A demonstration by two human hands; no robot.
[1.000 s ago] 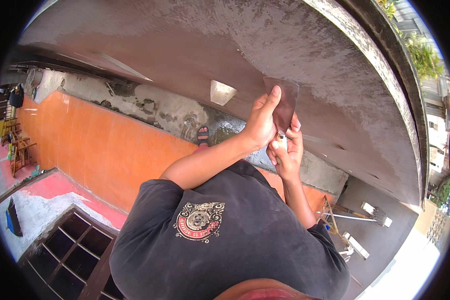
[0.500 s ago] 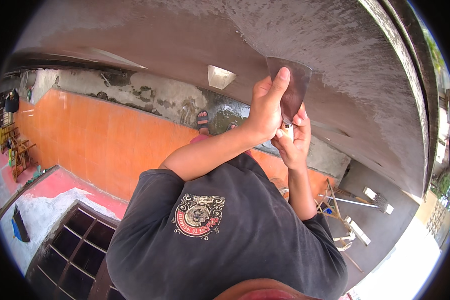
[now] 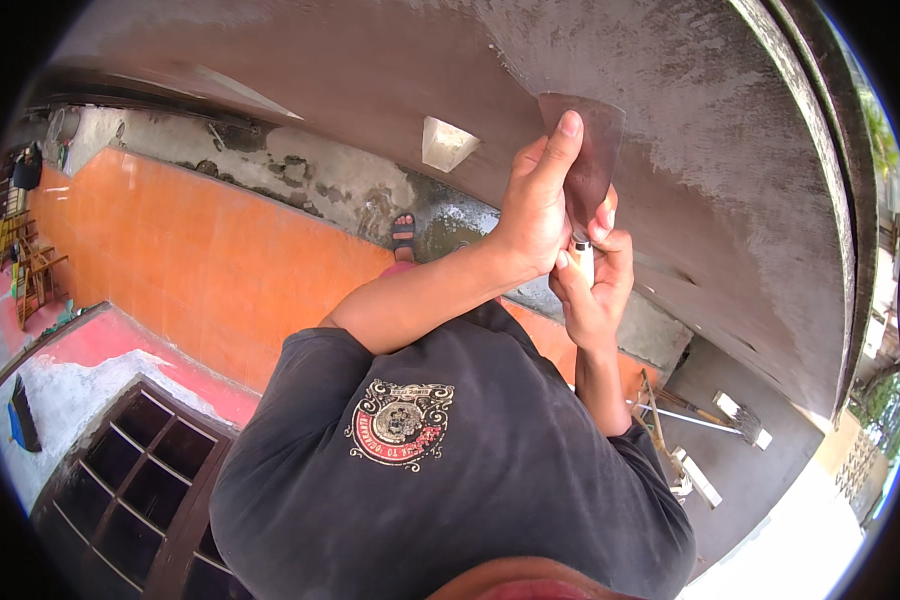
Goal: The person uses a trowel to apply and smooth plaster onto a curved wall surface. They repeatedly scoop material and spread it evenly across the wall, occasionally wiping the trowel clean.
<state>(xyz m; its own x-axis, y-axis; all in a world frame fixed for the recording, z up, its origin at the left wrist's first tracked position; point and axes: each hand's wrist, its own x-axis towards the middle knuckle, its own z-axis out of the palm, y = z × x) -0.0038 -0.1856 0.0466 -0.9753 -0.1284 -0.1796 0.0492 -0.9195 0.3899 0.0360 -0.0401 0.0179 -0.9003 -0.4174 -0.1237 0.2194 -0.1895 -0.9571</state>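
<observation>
Both hands grip a scraper (image 3: 582, 165) held up against the grey ceiling (image 3: 390, 70). The right hand (image 3: 595, 285) is closed around its pale handle, below. The left hand (image 3: 538, 205) presses fingers along the blade, whose long axis points up and away.

Broad scraper blade (image 3: 588, 150) pressed flat against the grey, rough-plastered surface (image 3: 390, 70) in the upper right, dark reddish-brown metal, widening away from the handle. Pale handle (image 3: 582, 262) pointing down from the blade, joined by a short shiny collar. Left hand (image 3: 535, 205) wrapped over the blade's lower part, index finger stretched along its left edge. Right hand (image 3: 595, 285) clenched round the handle just beneath, touching the left hand.
</observation>
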